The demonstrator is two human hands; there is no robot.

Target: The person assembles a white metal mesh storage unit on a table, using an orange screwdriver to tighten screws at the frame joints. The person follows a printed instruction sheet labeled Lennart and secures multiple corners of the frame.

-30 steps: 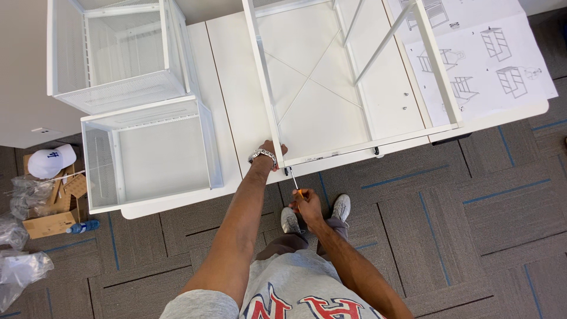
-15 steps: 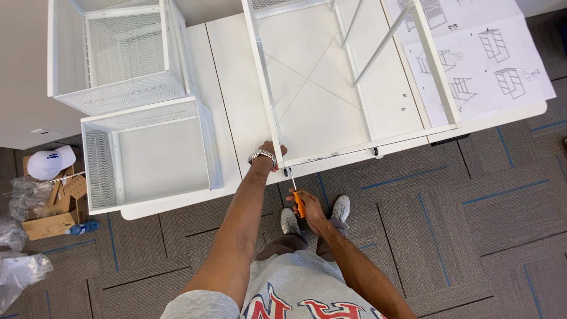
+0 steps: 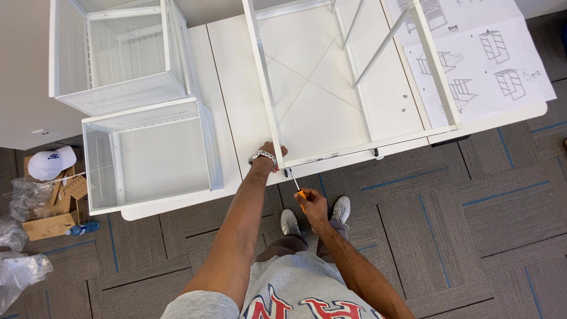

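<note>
A white metal frame point(image 3: 348, 77) with crossed wires lies on a white table point(image 3: 233, 88). My left hand point(image 3: 273, 155), with a metal watch on the wrist, grips the frame's near left corner. Just below it, my right hand point(image 3: 313, 204) holds an orange-handled screwdriver point(image 3: 295, 182) with its tip up against the underside of that corner.
Two white mesh baskets point(image 3: 147, 153) stand on the table's left part. An instruction sheet point(image 3: 490, 59) lies at the right. On the floor at the left are a white cap point(image 3: 50, 162), cardboard point(image 3: 50, 221), plastic bags point(image 3: 23, 274) and a small bottle point(image 3: 82, 228).
My right hand has shifted slightly and the screwdriver's orange handle shows more; its tip stays at the frame's corner. My left hand has not moved.
</note>
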